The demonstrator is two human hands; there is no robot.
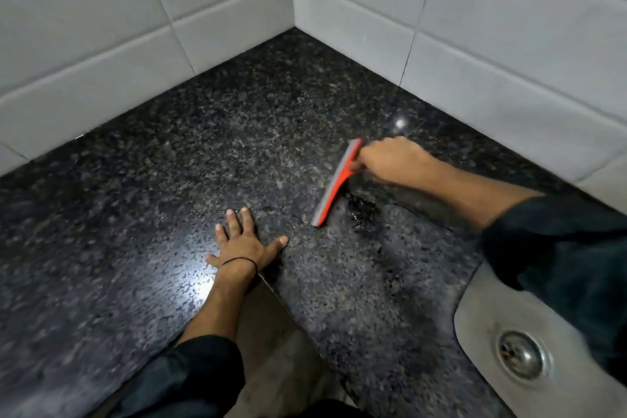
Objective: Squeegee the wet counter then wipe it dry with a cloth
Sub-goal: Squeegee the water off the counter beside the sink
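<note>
My right fingers (368, 159) are curled tight round the squeegee (336, 181) handle, right of centre, the hand a bit blurred, so I can't make out the handle itself under my fist. The orange blade runs on a slant from upper right to lower left, its grey rubber edge down on the counter (237, 132). Just right of the blade's lower end there's a dark wet patch (363, 210) glistening on the speckled stone. My left hand (242, 243) is flat on the counter at lower centre, fingers spread wide, gripping nothing, a thin black band (239, 261) round the wrist, a bright glare just left of it. White tiles (101, 27) meet in a corner at the top. In the lower right, a steel sink (481, 319) with its drain (520, 355), partly under my dark sleeve (559, 248).
</note>
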